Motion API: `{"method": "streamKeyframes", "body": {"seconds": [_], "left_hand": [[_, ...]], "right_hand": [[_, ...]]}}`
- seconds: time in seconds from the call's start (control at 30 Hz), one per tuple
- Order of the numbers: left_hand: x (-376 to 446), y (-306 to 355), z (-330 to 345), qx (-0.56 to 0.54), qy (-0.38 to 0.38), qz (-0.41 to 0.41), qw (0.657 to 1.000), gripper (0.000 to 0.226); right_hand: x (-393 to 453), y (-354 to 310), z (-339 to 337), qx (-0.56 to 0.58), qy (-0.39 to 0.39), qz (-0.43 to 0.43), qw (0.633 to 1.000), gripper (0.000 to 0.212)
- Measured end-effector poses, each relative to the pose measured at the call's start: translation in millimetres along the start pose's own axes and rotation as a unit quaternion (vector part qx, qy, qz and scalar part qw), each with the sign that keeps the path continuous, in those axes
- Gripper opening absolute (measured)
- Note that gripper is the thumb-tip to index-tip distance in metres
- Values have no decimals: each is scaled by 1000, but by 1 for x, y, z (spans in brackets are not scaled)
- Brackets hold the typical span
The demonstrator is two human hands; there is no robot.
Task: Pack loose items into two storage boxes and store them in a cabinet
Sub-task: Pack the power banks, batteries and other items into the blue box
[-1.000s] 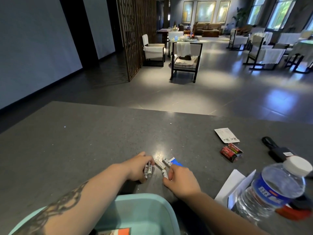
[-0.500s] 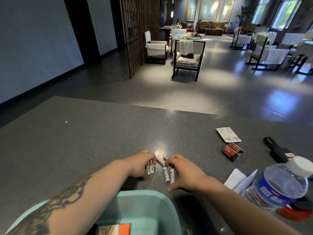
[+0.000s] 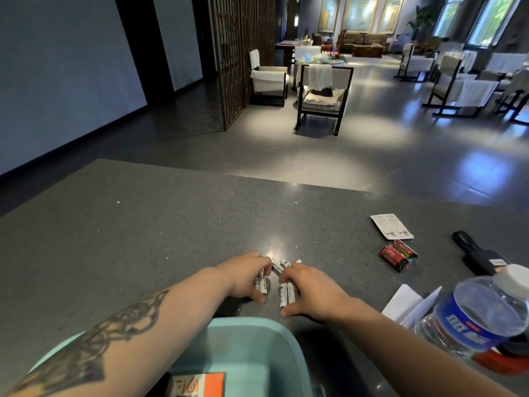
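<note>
1. Here, both of your hands rest on the counter (image 3: 143, 224), gathering white batteries (image 3: 286, 295) just beyond the far rim of the light blue box (image 3: 286, 336).
2. Your left hand (image 3: 246, 277) is curled around a small bundle of batteries, fingers closed over them. Keep that grip firm.
3. Your right hand (image 3: 307, 287) lies half-open, thumb and fingers bracketing two batteries that lie side by side on the surface — it is not yet clamped on them. One or two more batteries lie between the two hands' fingertips.
4. Sweep the loose ones toward the palm before closing; round cells are likely to roll on this smooth surface, so cup them, do not pinch.
5. Lift both handfuls together and release low inside the box, which sits directly below your wrists and already holds an orange-and-white packet (image 3: 197, 385).
6. Next candidates — the red batteries (image 3: 398, 255), the paper slip (image 3: 390, 226) and the water bottle (image 3: 475, 313) — lie well apart to your right.
</note>
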State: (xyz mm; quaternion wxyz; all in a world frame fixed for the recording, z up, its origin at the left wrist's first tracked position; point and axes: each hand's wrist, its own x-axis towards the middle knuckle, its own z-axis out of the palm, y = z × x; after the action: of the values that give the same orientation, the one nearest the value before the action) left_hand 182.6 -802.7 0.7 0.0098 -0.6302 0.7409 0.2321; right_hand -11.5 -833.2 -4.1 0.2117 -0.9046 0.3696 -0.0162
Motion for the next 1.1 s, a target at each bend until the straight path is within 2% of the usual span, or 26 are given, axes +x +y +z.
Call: {"method": "streamKeyframes", "body": {"seconds": [0.27,0.33,0.4,0.5,0.67,0.8,0.93,1.1], "left_hand": [[-6,0,-3,1,10,-6,1000,50],[-18,2,-14,-28,55,-12,998,49],[-39,8,-33,-63,132,-13,989,47],[-90,28,-63,-100,222,20,970,43],[-192,72,-62,-129,286,53,948,43],[-243,85,-19,-129,265,20,955,43],[-260,80,13,-132,266,-18,955,43],[-262,73,19,-129,272,-49,952,44]], "right_hand": [[-3,0,2,62,22,45,997,44],[-12,-2,-7,106,54,57,991,44],[-26,-11,-26,142,108,62,982,45],[-54,-37,-63,174,175,31,969,45],[-107,-85,-86,235,179,-69,953,48],[-133,-98,-67,152,151,-98,972,49],[-136,-116,-55,11,63,-141,988,50],[-107,-146,-30,-208,-62,-134,967,50]]}}
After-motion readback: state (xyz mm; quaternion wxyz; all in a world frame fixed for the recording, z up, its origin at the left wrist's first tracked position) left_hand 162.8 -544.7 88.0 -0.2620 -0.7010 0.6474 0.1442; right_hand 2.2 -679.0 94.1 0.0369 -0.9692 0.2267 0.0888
